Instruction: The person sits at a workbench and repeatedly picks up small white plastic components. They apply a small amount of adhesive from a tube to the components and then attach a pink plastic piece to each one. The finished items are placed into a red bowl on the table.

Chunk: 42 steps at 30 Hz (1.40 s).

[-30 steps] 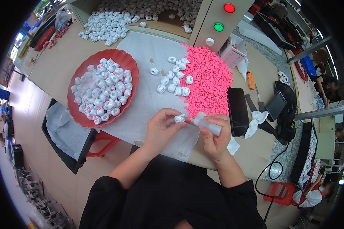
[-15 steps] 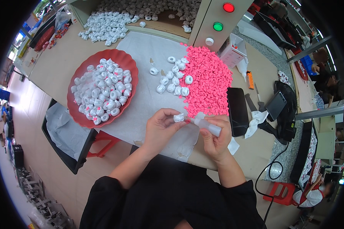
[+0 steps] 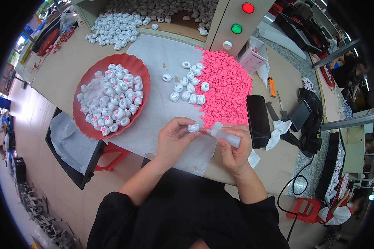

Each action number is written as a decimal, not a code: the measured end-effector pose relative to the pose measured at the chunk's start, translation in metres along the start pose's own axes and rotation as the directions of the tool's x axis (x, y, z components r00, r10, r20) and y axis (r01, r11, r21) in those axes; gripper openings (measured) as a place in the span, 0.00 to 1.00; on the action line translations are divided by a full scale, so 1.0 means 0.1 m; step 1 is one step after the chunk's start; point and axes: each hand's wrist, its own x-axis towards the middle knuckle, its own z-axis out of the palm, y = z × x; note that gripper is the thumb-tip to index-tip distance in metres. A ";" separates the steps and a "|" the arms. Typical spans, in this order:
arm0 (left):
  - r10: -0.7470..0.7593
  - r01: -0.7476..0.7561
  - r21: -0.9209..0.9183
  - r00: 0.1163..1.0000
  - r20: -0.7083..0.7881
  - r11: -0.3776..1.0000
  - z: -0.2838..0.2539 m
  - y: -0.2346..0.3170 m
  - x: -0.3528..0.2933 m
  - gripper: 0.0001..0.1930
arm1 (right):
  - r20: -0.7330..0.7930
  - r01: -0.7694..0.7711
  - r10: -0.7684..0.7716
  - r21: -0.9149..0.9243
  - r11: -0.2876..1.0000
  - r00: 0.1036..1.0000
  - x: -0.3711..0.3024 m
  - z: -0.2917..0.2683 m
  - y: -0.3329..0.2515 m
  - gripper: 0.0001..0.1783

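Observation:
My left hand pinches a small white ring-shaped piece between thumb and fingers. A tiny pink piece shows at my left fingertips, beside the white one. In my right hand lies a translucent squeeze bottle, its nozzle pointing left toward the white piece; whether they touch is too small to tell. Just beyond my hands spreads a heap of small pink pieces, with several white ring-shaped pieces along its left side.
A red scalloped bowl full of white pieces, some with pink bits, stands left. A phone, an orange lighter and a knife lie right. Behind rises a cabinet with red and green lights. A black tray sits lower left.
The white piece and my left fingers have shifted very slightly left. The bottle stays in my right hand, its nozzle still pointing toward the piece.

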 end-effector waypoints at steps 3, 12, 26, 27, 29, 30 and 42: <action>0.009 -0.009 -0.012 1.000 0.005 1.000 -0.01 -0.02 0.00 0.15 | 0.001 -0.005 0.005 0.006 1.000 1.000 -0.01 0.00 0.00 0.18; 0.023 -0.023 -0.003 1.000 0.017 1.000 0.00 -0.01 0.00 0.14 | 0.009 0.003 -0.003 0.013 1.000 1.000 0.00 0.00 -0.01 0.18; 0.041 -0.041 -0.019 0.999 0.013 0.999 -0.01 -0.02 0.01 0.15 | -0.056 -0.130 0.146 0.227 0.965 0.988 -0.02 -0.02 -0.01 0.16; 0.027 -0.027 -0.030 1.000 0.015 0.999 -0.02 -0.01 0.01 0.15 | -0.073 -0.219 0.266 0.382 0.898 0.961 -0.03 -0.03 -0.04 0.16; 0.002 -0.001 -0.052 1.000 0.004 0.999 -0.01 0.01 0.00 0.15 | -0.050 -0.329 0.475 0.658 0.678 0.878 0.03 -0.04 -0.09 0.15; -0.011 0.011 -0.063 1.000 -0.002 0.998 -0.01 0.02 0.00 0.15 | -0.014 -0.349 0.560 0.769 0.536 0.828 0.10 -0.05 -0.10 0.15; -0.055 0.053 -0.025 0.993 -0.103 0.998 -0.05 0.06 0.09 0.14 | 0.344 -0.664 0.721 0.718 0.211 0.601 0.26 -0.25 0.00 0.19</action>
